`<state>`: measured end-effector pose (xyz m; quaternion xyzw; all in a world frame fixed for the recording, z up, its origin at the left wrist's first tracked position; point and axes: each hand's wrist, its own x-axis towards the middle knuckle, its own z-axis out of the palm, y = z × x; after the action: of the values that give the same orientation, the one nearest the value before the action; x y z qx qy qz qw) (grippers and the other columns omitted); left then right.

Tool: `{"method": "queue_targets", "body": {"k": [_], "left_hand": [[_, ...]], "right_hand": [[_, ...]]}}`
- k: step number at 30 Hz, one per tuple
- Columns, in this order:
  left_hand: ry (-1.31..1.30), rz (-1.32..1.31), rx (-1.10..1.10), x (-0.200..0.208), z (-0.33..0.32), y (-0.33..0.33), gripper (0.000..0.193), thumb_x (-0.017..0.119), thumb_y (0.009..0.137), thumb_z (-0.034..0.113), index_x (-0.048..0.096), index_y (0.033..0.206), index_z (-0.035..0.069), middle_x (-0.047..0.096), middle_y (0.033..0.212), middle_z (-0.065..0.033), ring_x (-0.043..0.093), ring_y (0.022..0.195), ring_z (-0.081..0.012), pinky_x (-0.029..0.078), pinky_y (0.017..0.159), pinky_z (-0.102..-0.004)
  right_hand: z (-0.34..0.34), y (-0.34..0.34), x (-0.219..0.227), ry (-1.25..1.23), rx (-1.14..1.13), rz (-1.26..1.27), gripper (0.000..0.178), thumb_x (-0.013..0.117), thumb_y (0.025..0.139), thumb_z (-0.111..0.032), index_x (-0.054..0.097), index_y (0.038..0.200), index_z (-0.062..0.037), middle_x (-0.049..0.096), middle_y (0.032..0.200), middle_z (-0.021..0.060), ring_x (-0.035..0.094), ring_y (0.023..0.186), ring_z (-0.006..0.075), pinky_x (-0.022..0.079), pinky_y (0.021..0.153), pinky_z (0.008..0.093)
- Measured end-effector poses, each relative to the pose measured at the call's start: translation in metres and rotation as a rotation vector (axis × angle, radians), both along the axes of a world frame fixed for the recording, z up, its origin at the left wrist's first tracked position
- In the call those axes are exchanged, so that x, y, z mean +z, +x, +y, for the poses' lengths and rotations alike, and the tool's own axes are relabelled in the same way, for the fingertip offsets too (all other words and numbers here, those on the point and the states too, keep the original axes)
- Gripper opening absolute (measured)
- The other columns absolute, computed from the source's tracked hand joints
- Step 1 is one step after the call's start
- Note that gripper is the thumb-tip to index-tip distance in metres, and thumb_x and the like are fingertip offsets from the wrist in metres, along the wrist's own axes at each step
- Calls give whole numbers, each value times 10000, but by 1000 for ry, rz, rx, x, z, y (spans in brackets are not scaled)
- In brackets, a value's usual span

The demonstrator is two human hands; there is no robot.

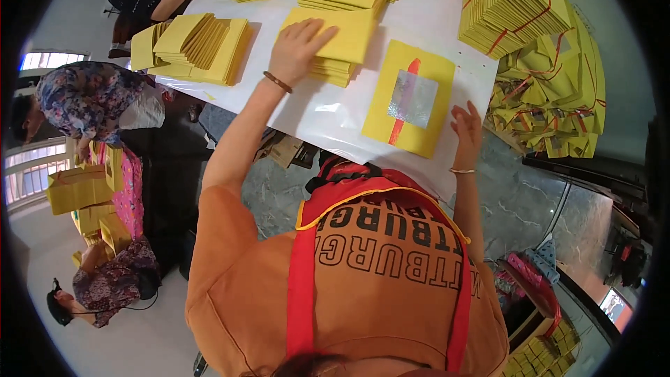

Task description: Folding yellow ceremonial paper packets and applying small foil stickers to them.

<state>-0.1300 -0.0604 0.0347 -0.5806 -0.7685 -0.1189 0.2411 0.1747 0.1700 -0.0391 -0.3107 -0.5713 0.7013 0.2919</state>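
My left hand (299, 50) lies over the near end of a stack of folded yellow paper (349, 38), with its fingers spread on the top piece. Some fingertips are hard to see against the paper. To the right, a single yellow sheet (373, 108) lies flat near the table's front edge, bearing a silver foil square (413, 100) and a red stripe. Just beyond that sheet's right edge hovers my right hand (467, 129), its fingers apart and slightly curled, with nothing in them.
The white-covered table (335, 115) also carries fanned yellow paper (199, 45) at left, more stacks at the far side, and a bundle tied with red string (515, 7) at right. Tied yellow bundles (551, 91) are piled beyond the right edge. Co-workers (91, 101) are at left.
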Motion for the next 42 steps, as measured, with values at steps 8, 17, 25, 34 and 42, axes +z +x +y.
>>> {"method": "queue_targets", "body": {"k": [8,17,25,34,42], "left_hand": [[-217,-240,-65,-27,-16,-26,600,583,680,0,482,1247,173,527,1165,-100,490,1094,-262,398,901,-386],[-359,-237,-107,-34,-23,-26,558,571,807,379,418,1317,214,408,1308,-149,380,1204,-316,308,991,-417],[-375,-131,-76,-47,-26,-23,610,471,825,538,385,1341,224,335,1371,-150,323,1237,-323,249,1020,-446],[-539,-154,-56,-8,-10,-24,549,393,877,517,413,1311,182,391,1339,-128,373,1212,-272,303,972,-420],[-149,-147,-581,-34,23,102,389,622,764,218,541,1115,72,572,1043,-80,538,960,-228,441,769,-335]], "right_hand": [[-26,-3,-18,129,145,-39,346,505,902,-93,472,1235,-7,578,1061,59,516,952,109,401,851,231],[-23,-5,-19,224,147,-131,291,517,897,-102,537,1172,-7,607,1013,60,551,886,108,439,799,235],[-18,-7,-15,1059,212,-262,302,600,824,-175,572,1116,-104,586,1092,96,547,1032,250,427,869,372],[-26,-7,-29,1271,357,-563,453,556,825,-399,474,1233,-221,409,1331,32,328,1273,243,206,1001,544],[-26,-6,-33,1199,371,-582,456,545,831,-409,478,1247,-234,382,1364,32,285,1310,240,147,1028,520]]}}
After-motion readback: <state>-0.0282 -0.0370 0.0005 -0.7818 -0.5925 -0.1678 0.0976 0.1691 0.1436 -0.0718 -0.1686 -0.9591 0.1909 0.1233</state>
